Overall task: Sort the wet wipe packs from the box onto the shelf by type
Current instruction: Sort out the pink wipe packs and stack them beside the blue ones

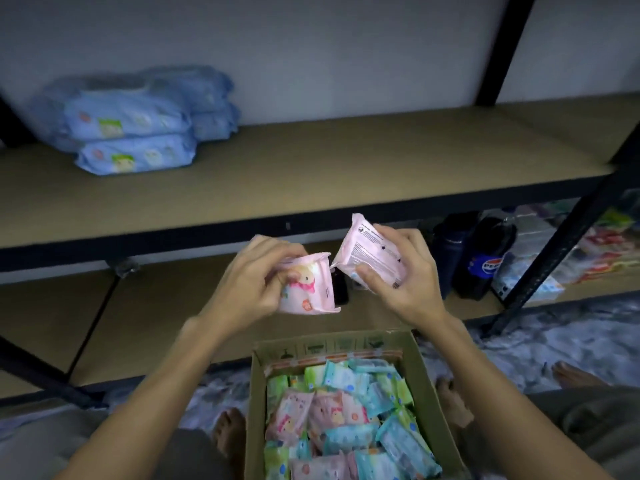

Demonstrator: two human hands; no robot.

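Observation:
My left hand (256, 282) grips a pink wet wipe pack (308, 289) with a cartoon print facing me. My right hand (405, 275) grips a second pink pack (370, 249), its printed back side showing. Both packs are held close together in front of the shelf's front edge (207, 233), above the open cardboard box (429, 386). The box holds several small packs in pink, green and light blue (346, 420). On the tan shelf board, at the far left, lie large blue wipe packs (135, 126) in two stacks.
Black metal shelf posts (554, 251) stand at the right. On the lower shelf are dark bottles (481, 258) and colourful packages (588, 251). My bare feet (228, 434) flank the box on a patterned floor covering.

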